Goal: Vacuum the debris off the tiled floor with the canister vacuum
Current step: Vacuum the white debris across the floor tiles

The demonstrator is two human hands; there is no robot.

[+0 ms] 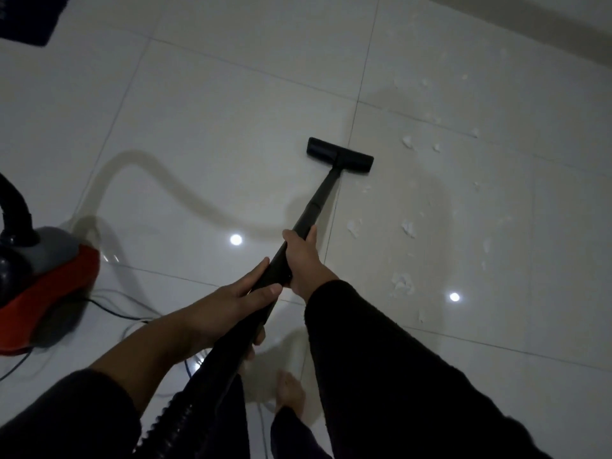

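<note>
Both hands are gripping the black vacuum wand (pixel 314 207): left hand (pixel 228 309) wrapping the lower end, right hand (pixel 303 260) clenching higher up. Its floor nozzle (pixel 340 155) is resting on the tiled floor (pixel 205 134), white debris (pixel 408 226) lying just beside; the red canister (pixel 46 289) is sitting far left.

At the floor's far-left corner you can see a dark mat (pixel 31 18) lying flat, cut off by the frame. Along the far-right edge runs a pale baseboard (pixel 543 18). Two round light reflections (pixel 235 239) shine on the tiles.
</note>
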